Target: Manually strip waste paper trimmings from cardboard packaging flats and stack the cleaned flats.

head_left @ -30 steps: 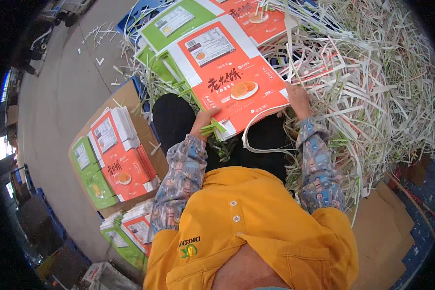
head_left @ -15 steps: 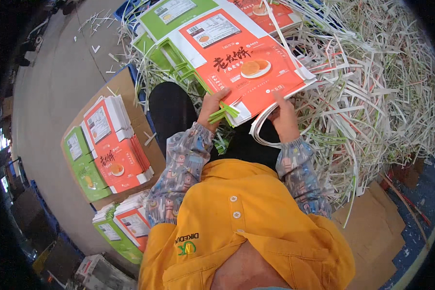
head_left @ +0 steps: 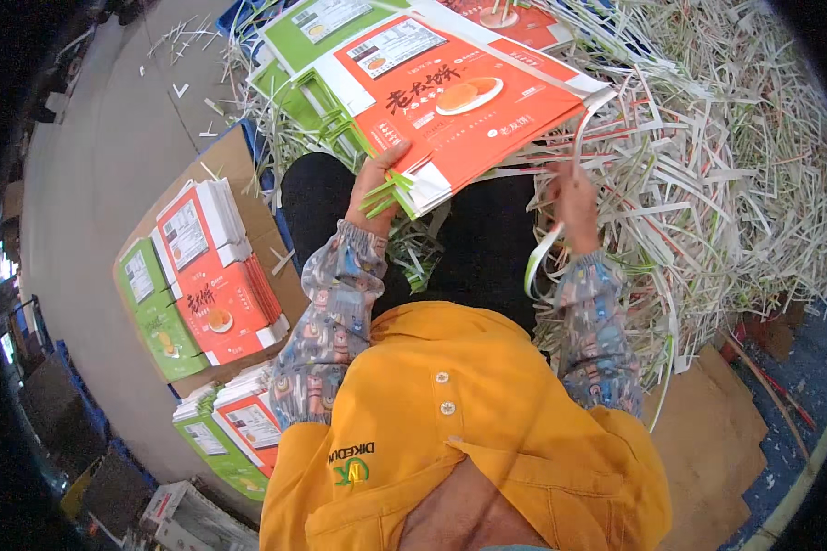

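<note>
My left hand (head_left: 374, 186) grips the near edge of a flat, unfolded orange-and-green printed carton sheet (head_left: 450, 87) held over my lap. My right hand (head_left: 574, 197) pinches a long white-and-green paper trim strip (head_left: 547, 248) that curls off the sheet's right edge. Both forearms wear patterned sleeve covers over a yellow shirt. More sheets of the same kind lie under the top one, their green parts (head_left: 312, 69) showing at the left.
A big heap of white and green paper trimmings (head_left: 726, 174) fills the right side. On cardboard at my left lie stacks of finished orange-and-green carton sheets (head_left: 207, 275), with another stack (head_left: 234, 427) nearer. Grey floor (head_left: 92, 156) lies beyond; a cardboard sheet (head_left: 717, 432) at lower right.
The carton sheet has shifted up and to the right. My right hand has left the sheet's edge and moved down, pulling a trim strip away.
</note>
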Tool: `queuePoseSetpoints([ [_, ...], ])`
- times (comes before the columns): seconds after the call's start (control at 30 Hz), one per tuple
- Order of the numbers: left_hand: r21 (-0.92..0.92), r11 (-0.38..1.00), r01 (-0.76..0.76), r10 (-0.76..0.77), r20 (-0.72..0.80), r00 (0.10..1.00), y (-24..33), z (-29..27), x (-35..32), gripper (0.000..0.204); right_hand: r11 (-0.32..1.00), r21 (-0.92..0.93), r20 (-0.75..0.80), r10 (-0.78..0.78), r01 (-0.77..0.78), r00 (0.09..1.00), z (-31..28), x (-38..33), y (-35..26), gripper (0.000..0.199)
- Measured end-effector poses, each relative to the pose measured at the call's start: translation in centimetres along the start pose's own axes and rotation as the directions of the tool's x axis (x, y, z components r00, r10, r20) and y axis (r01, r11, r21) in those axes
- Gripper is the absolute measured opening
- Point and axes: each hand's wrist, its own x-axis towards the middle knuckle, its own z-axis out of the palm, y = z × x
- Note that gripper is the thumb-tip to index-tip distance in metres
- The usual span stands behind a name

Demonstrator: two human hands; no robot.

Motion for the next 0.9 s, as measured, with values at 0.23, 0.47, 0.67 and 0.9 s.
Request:
queuePoseSetpoints([
  [0.23,0.311,0.947,-0.078,0.058,0.072,0.996,1.7,-0.7,-1.6,0.041,0.406,-0.895,-0.138,-0.648,0.186,0.749,-14.9,8.4,5.0,0.021],
  [0.47,0.261,0.964,0.048,-0.052,0.007,0.999,2.8,-2.6,-4.3,0.043,0.699,-0.649,0.070,-0.338,0.300,0.939,-17.6,10.0,5.1,0.036],
  [0.67,0.237,0.969,0.066,-0.072,0.018,0.997,2.1,-3.7,-3.6,0.044,0.606,-0.698,-0.087,-0.601,0.381,0.795,-6.8,2.4,-4.7,0.049],
  [0.9,0.214,0.975,0.067,-0.072,0.016,0.997,2.1,-3.5,-3.9,0.044,0.611,-0.454,0.388,-0.519,0.648,0.762,-3.1,-0.1,-2.1,0.030],
])
